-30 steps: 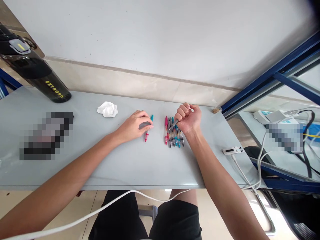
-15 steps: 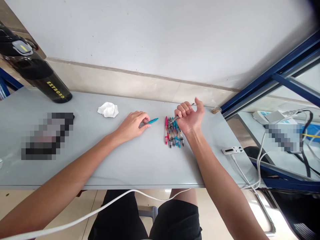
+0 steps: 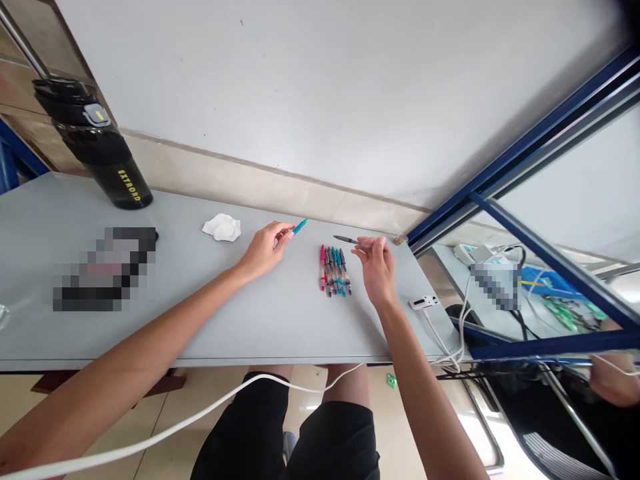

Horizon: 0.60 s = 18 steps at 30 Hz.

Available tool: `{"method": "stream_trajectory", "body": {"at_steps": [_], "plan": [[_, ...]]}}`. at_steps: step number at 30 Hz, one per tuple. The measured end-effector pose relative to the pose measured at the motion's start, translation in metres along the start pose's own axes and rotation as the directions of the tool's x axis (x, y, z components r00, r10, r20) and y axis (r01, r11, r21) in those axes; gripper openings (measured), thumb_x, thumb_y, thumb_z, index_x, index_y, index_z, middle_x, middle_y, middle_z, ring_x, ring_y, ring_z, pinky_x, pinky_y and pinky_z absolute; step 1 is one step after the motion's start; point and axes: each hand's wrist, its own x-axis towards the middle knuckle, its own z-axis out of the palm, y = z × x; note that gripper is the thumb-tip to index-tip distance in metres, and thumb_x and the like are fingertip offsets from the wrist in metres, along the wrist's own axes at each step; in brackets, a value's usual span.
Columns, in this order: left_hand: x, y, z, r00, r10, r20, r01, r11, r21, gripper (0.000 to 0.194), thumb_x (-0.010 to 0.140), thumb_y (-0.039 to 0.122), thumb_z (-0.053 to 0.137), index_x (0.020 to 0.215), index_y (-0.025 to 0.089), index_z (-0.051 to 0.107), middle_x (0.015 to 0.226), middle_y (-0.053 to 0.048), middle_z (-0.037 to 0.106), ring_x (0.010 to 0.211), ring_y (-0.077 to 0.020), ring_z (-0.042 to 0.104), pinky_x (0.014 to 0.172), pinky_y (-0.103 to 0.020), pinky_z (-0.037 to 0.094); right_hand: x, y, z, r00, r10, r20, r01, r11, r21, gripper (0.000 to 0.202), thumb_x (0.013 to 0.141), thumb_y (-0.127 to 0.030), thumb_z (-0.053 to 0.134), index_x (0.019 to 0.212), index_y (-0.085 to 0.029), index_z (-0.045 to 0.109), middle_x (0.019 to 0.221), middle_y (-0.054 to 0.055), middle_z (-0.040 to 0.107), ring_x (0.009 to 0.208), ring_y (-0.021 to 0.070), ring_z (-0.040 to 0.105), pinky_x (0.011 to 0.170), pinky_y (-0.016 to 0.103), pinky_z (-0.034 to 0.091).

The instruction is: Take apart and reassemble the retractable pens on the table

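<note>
Between the fingers of my left hand [image 3: 267, 248] is a teal pen part [image 3: 301, 226], its tip pointing up and to the right. My right hand [image 3: 376, 267] pinches a dark grey pen part [image 3: 345, 239] that points left, above the row of pens. Several pens [image 3: 335, 270] lie side by side on the grey table [image 3: 280, 320], with one pink pen at the left and grey and teal ones beside it. Neither hand touches the row.
A crumpled white tissue [image 3: 221, 227], a blurred-out dark object [image 3: 107, 268] and a black bottle [image 3: 107, 153] are on the left. On the right are a small clear container [image 3: 400, 239], a white device [image 3: 423, 303] with cables and a blue frame [image 3: 550, 347].
My right hand has turned over from palm up and moved off the pens, its grey part now pointing left. My left hand has tilted the teal part upward. The view has shifted right.
</note>
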Motion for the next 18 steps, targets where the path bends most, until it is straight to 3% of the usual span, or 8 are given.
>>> {"method": "stream_trajectory", "body": {"at_steps": [2, 4, 6, 8, 11, 18], "plan": [[0.0, 0.0, 0.001, 0.999, -0.046, -0.017, 0.044, 0.994, -0.097, 0.044, 0.105, 0.056, 0.06, 0.124, 0.02, 0.076, 0.109, -0.01, 0.081, 0.094, -0.0236, 0.071, 0.082, -0.034, 0.052, -0.018, 0.004, -0.019, 0.996, -0.061, 0.064, 0.075, 0.964, -0.253, 0.049, 0.109, -0.069, 0.054, 0.108, -0.023, 0.071, 0.126, 0.013, 0.073, 0.118, 0.025, 0.069, 0.113, 0.048, 0.057], [0.001, -0.002, 0.001, 0.995, -0.094, -0.02, 0.089, 0.979, -0.185, 0.047, 0.101, 0.061, 0.064, 0.119, 0.019, 0.077, 0.1, -0.008, 0.08, 0.084, -0.0208, 0.067, 0.073, -0.031, 0.05, -0.033, 0.007, -0.034, 0.983, -0.092, 0.158, 0.158, 0.861, -0.483, 0.046, 0.11, -0.064, 0.054, 0.116, -0.023, 0.074, 0.129, 0.015, 0.074, 0.125, 0.0295, 0.068, 0.117, 0.054, 0.053], [0.002, -0.004, 0.002, 0.986, -0.168, -0.021, 0.156, 0.947, -0.281, 0.048, 0.097, 0.063, 0.069, 0.115, 0.019, 0.077, 0.091, -0.005, 0.076, 0.071, -0.0171, 0.061, 0.063, -0.029, 0.045, -0.045, 0.009, -0.043, 0.961, -0.108, 0.255, 0.243, 0.77, -0.59, 0.043, 0.112, -0.059, 0.051, 0.117, -0.024, 0.076, 0.134, 0.017, 0.073, 0.131, 0.0322, 0.066, 0.12, 0.057, 0.05], [0.004, -0.007, 0.001, 0.966, -0.256, -0.026, 0.225, 0.891, -0.395, 0.048, 0.093, 0.064, 0.075, 0.11, 0.019, 0.076, 0.088, -0.004, 0.073, 0.066, -0.0147, 0.058, 0.058, -0.028, 0.042, -0.054, 0.011, -0.047, 0.941, -0.116, 0.318, 0.301, 0.719, -0.626, 0.041, 0.113, -0.055, 0.051, 0.12, -0.025, 0.077, 0.138, 0.017, 0.072, 0.134, 0.0332, 0.066, 0.121, 0.058, 0.05], [0.009, -0.009, -0.001, 0.942, -0.332, -0.047, 0.251, 0.791, -0.558, 0.048, 0.085, 0.061, 0.085, 0.102, 0.018, 0.074, 0.092, -0.005, 0.073, 0.073, -0.0142, 0.063, 0.064, -0.028, 0.05, -0.062, 0.011, -0.045, 0.922, -0.1, 0.374, 0.334, 0.694, -0.638, 0.038, 0.113, -0.051, 0.051, 0.126, -0.026, 0.076, 0.141, 0.016, 0.071, 0.133, 0.033, 0.068, 0.119, 0.056, 0.053], [0.012, -0.006, -0.003, 0.94, -0.342, -0.006, 0.243, 0.678, -0.694, 0.05, 0.08, 0.054, 0.093, 0.102, 0.016, 0.069, 0.097, -0.007, 0.075, 0.088, -0.0191, 0.075, 0.084, -0.037, 0.062, -0.062, 0.006, -0.035, 0.929, -0.082, 0.362, 0.309, 0.709, -0.634, 0.035, 0.111, -0.054, 0.055, 0.12, -0.026, 0.075, 0.131, 0.016, 0.073, 0.117, 0.0311, 0.074, 0.107, 0.053, 0.062]]}}
